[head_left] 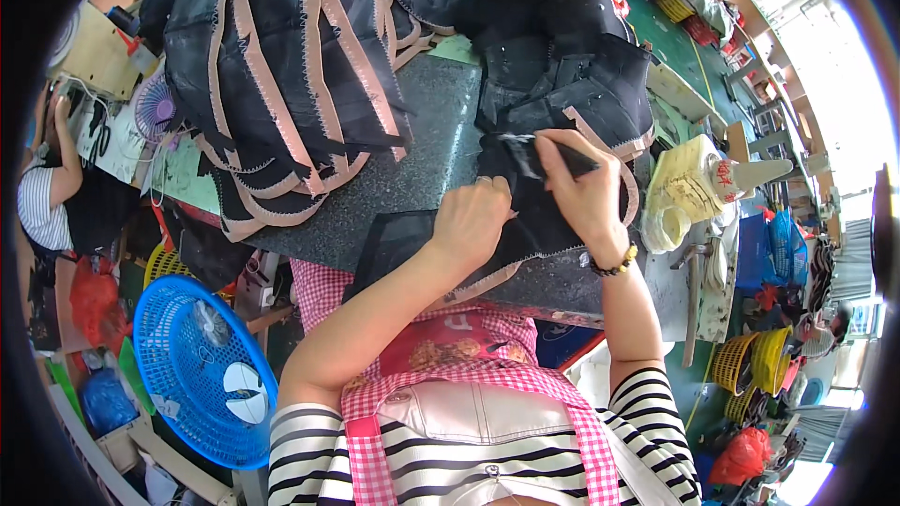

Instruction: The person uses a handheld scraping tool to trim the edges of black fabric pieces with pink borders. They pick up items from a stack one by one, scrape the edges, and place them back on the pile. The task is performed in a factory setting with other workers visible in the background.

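A black leather-like piece [530,223] with a tan, zigzag-cut edge strip lies in front of me on the dark stone-topped bench. My left hand [473,220] is closed in a fist on its left part, the curled fingers gripping the black material. To the right, my right hand [586,192] is bent round a black flap, which shows between thumb and fingers. The fingertips of the right hand are partly hidden. Just beyond both hands, more black pieces [562,66] lie heaped.
A tall stack of black pieces with tan strips [281,56] fills the bench's far left. At right are a yellowish block [689,183], a tape roll [666,228] and a hammer [693,300]. A blue basket [202,445] stands at lower left. Another person [52,187] sits far left.
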### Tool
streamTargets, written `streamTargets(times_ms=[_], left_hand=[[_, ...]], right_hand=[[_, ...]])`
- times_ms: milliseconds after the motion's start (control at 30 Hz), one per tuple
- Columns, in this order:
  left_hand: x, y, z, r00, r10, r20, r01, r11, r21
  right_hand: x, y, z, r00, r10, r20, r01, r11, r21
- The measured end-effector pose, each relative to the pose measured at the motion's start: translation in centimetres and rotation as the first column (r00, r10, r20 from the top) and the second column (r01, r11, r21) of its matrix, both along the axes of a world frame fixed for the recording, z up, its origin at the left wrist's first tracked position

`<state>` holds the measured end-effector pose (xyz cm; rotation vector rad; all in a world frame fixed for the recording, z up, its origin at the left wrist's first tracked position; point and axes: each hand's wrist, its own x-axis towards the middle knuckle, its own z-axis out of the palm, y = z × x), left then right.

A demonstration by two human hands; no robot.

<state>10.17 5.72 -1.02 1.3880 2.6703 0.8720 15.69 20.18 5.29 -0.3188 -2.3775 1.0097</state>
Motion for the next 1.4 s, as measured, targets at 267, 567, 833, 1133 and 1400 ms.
streamTargets(times_ms=[267,567,833,1133,1400], left_hand=[[-0.3,0.1,0.5,0.996,0.015,0.089,-0.012,1.000,-0.027],[-0.8,-1.5,3.1,0.999,-0.044,0.025,0.045,0.998,-0.042],[1.1,-1.7,4.7,0.947,-0.168,-0.273,0.150,0.985,-0.087],[4.8,-0.1,-0.2,0.879,-0.434,-0.197,0.416,0.900,-0.131],[5.0,4.1,-0.9,0.881,-0.353,-0.316,0.371,0.929,-0.004]], right_hand=[[1.4,2.4,-1.0,0.985,-0.168,-0.045,0.172,0.902,0.395],[1.3,4.6,1.0,0.982,0.045,0.186,-0.058,0.996,0.065],[7.3,8.3,0.2,0.978,0.133,0.163,-0.156,0.978,0.139],[17.2,7.7,-0.7,0.951,0.243,0.189,-0.231,0.969,-0.086],[18.5,15.3,0.5,0.898,-0.423,0.117,0.331,0.828,0.453]])
